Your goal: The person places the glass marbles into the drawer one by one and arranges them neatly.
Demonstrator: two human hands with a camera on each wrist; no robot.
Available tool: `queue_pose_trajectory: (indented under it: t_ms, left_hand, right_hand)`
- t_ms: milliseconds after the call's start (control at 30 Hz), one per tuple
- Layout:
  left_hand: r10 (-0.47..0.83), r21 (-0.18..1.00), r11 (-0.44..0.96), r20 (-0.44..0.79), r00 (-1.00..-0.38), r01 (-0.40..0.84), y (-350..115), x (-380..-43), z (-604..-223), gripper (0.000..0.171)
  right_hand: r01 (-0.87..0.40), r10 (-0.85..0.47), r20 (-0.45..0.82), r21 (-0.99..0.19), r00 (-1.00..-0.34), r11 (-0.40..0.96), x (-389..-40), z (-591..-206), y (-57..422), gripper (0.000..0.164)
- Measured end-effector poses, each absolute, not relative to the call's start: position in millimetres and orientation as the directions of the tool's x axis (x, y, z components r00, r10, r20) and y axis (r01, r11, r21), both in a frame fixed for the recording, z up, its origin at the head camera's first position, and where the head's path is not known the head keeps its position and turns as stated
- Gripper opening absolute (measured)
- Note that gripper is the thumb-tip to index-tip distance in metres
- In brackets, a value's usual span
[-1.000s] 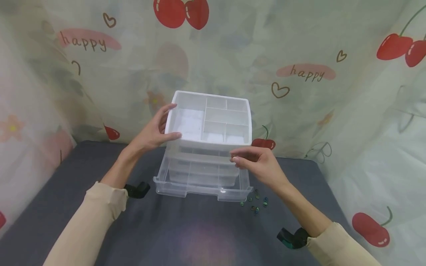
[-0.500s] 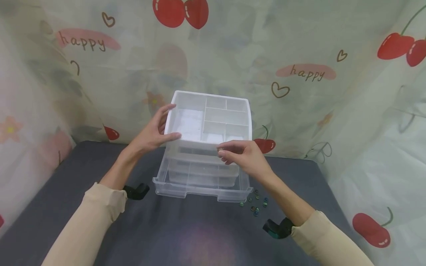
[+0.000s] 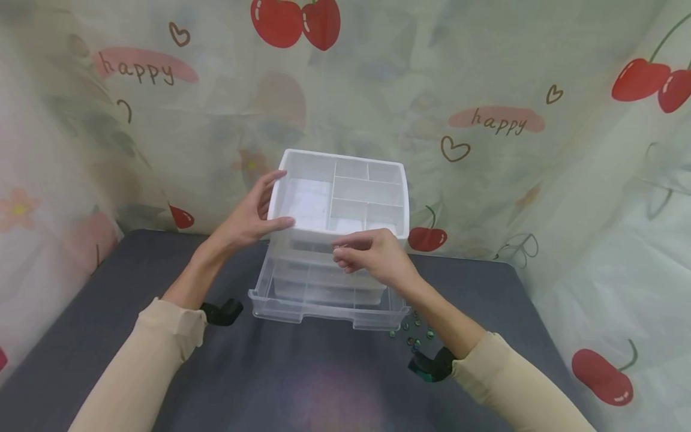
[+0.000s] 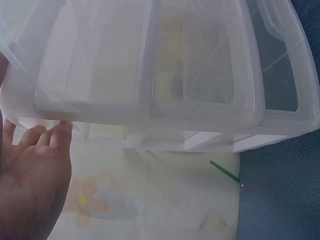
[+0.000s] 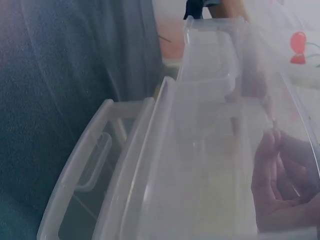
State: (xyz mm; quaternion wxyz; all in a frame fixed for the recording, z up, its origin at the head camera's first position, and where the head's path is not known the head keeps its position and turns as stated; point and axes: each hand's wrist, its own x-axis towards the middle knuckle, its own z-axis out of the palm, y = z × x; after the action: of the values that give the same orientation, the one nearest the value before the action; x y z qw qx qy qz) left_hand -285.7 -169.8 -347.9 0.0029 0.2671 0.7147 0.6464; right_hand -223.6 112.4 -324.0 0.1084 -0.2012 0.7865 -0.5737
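A plastic drawer organizer stands in the middle, with a white divided top tray and see-through drawers below. Its bottom drawer sticks out at the front. My left hand grips the left side of the top, thumb over the front rim and fingers on the side; in the left wrist view the fingertips reach the box's edge. Before the drawers, my right hand pinches a small thing between thumb and forefinger. It looks like a marble, mostly hidden by the fingertips. The right wrist view shows these fingers through clear plastic.
Several small greenish-blue marbles lie on the dark table, right of the bottom drawer and partly behind the right wrist's camera. A cherry-printed curtain hangs behind and at both sides.
My right hand has moved left across the front of the organizer, from the tray's right corner to near its middle, still pinching the small thing. The left hand has stayed in place.
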Motion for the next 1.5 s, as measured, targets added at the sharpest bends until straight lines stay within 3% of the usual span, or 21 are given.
queue_pose_trajectory:
  t_ms: [367,600,1067,1500]
  left_hand:
    - [0.397,0.921,0.028,0.347,-0.849,0.39,-168,-287,-346,0.086]
    - [0.403,0.92,0.059,0.333,-0.852,0.387,-169,-287,-347,0.087]
    - [0.402,0.921,0.056,0.333,-0.853,0.385,-172,-285,-349,0.087]
    - [0.403,0.924,0.018,0.343,-0.849,0.381,-171,-284,-349,0.087]
  right_hand:
    - [-0.074,-0.483,-0.101,-0.941,-0.87,0.329,-227,-330,98,0.027]
    - [0.044,-0.506,-0.253,-0.921,-0.825,0.388,-228,-332,93,0.02]
    - [0.167,-0.469,-0.363,-0.897,-0.805,0.409,-227,-339,90,0.026]
    - [0.178,-0.476,-0.369,-0.899,-0.798,0.4,-226,-339,90,0.023]
